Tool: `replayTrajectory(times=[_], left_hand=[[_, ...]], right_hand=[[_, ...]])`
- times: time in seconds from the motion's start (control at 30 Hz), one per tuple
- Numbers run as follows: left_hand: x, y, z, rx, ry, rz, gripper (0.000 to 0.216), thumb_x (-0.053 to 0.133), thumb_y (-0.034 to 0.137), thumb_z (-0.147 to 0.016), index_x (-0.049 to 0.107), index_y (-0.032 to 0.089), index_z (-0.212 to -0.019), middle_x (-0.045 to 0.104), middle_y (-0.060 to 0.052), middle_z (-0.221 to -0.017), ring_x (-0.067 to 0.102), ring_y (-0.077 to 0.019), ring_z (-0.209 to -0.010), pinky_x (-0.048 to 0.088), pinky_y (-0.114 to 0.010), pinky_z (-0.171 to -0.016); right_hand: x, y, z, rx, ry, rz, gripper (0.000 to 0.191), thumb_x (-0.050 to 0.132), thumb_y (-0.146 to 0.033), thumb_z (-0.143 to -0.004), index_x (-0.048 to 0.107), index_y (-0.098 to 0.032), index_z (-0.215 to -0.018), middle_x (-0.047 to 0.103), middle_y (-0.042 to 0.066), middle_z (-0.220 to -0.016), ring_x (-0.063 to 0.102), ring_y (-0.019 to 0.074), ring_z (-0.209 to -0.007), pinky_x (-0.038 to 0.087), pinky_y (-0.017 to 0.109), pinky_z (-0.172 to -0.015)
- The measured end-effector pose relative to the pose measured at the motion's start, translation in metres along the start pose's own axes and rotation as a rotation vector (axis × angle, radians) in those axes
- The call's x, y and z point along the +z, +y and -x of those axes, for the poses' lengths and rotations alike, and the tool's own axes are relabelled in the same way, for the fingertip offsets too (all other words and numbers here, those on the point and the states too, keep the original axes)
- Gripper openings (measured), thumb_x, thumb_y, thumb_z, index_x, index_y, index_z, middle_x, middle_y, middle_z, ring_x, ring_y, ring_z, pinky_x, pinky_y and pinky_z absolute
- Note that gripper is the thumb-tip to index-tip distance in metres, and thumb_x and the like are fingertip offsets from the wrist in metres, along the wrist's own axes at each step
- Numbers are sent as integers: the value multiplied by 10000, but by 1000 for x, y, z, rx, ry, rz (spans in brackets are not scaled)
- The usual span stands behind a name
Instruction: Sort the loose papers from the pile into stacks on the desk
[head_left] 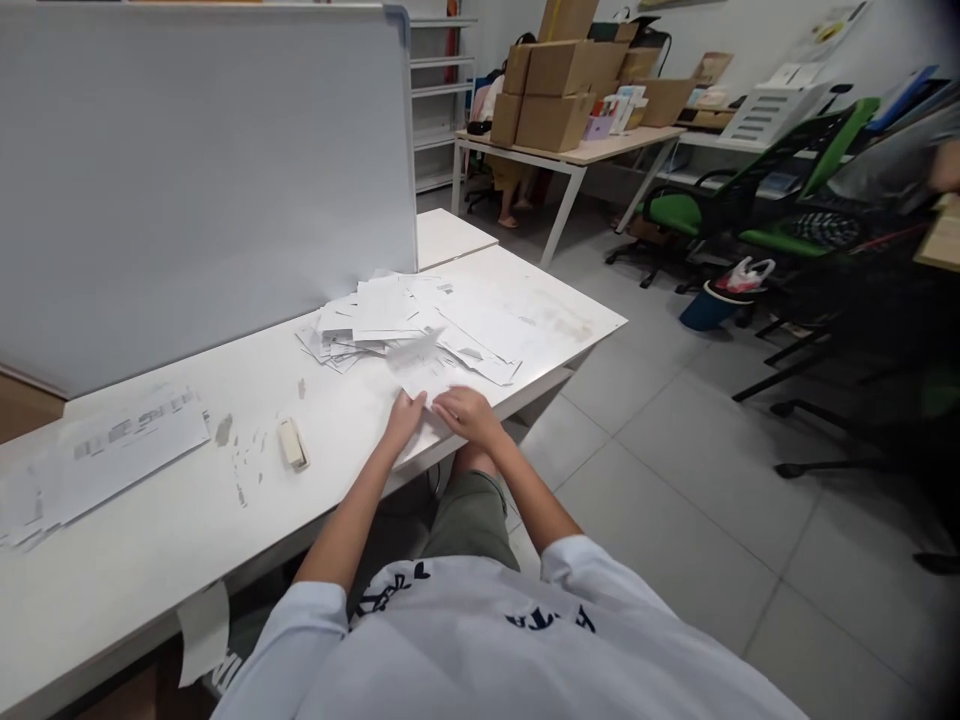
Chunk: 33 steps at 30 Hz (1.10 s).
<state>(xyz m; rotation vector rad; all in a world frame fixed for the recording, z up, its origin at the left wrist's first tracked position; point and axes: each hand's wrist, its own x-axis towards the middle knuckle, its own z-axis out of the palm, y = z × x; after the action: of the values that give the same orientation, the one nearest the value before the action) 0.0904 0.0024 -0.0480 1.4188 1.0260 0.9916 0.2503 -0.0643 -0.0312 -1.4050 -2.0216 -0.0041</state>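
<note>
Both hands (465, 412) pinch a thin, blurred white sheet (418, 376) beside loosely layered rectangular papers (382, 308).

A bare strip of worktop (187, 535) runs along the front edge from the left, past the stack (135, 440) and the stapler (292, 443), to the left hand (405, 415). Between stapler and pile (367, 315) a lane leads to the back edge, where the upright panel (202, 190) blocks any reach beyond. Right of that lane, the pile, its spread sheets (480, 345) and the right hand (466, 414) crowd the way nearly to the front edge, while the right corner and the back edge past the panel's end offer open passage.
</note>
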Motion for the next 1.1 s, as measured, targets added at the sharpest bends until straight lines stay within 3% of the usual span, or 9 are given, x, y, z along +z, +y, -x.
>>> replayTrajectory(times=[0.13,0.23,0.3,0.53,0.63,0.73,0.8,0.93,1.1], left_hand=[[-4,-3,-10,-112,63,106,273,541,263,-842,638,150,-1070,740,-123,-1114,698,-287,-1071,552,-461,-966],[-7,-5,-11,-156,88,251,241,561,239,-826,631,157,-1041,749,-116,-1074,702,-282,-1067,572,-445,-943],[-9,-6,-10,-206,123,376,239,591,227,-807,620,158,-1035,753,-116,-1049,704,-283,-1063,574,-448,-941],[-10,-9,-4,-206,144,564,294,669,229,-749,646,142,-1029,750,-136,-1062,689,-301,-1091,541,-459,-980],[-12,-10,-1,-188,166,608,312,717,278,-725,661,138,-998,751,-135,-1035,674,-313,-1113,515,-444,-1004],[-13,-10,2,-193,193,642,308,747,326,-707,673,145,-944,757,-120,-958,673,-321,-1104,507,-438,-1001],[-13,-9,3,-198,200,672,310,751,350,-701,680,151,-928,758,-115,-924,680,-327,-1086,513,-445,-986],[-17,-3,9,-191,198,745,328,751,347,-675,693,126,-910,761,-137,-915,682,-360,-1076,527,-476,-961],[-22,8,11,-194,187,894,427,668,496,-771,711,129,-984,753,-156,-1058,648,-363,-1161,509,-486,-1005]], right_hand=[[-26,76,-47,395,38,177,397,400,-397,-1009,621,-160,-1240,656,143,-1294,572,247,-1226,244,478,-1179],[-34,124,-54,703,-70,367,647,548,-488,-932,471,-41,-1393,470,267,-1475,420,353,-1375,289,502,-1119],[-31,133,-47,713,-128,428,553,504,-458,-962,522,-44,-1327,544,270,-1389,506,337,-1279,380,425,-1012],[-35,110,-29,506,-86,488,303,379,-210,-987,640,-99,-881,670,178,-857,600,219,-752,351,305,-660],[-52,77,-30,442,209,317,341,363,-304,-1001,622,-133,-858,644,126,-807,555,194,-706,341,290,-629],[-61,30,-32,428,592,-71,398,358,-465,-999,607,-174,-893,616,64,-798,538,180,-734,384,276,-649],[-61,5,-37,494,704,-382,430,396,-566,-961,593,-195,-866,550,15,-718,499,164,-681,395,268,-618],[-50,-2,-59,571,345,-791,444,536,-643,-824,553,-208,-739,386,-46,-589,378,123,-549,347,254,-515],[-28,21,-68,549,-220,-523,446,542,-616,-777,500,-210,-596,427,-29,-540,442,134,-531,387,262,-517]])
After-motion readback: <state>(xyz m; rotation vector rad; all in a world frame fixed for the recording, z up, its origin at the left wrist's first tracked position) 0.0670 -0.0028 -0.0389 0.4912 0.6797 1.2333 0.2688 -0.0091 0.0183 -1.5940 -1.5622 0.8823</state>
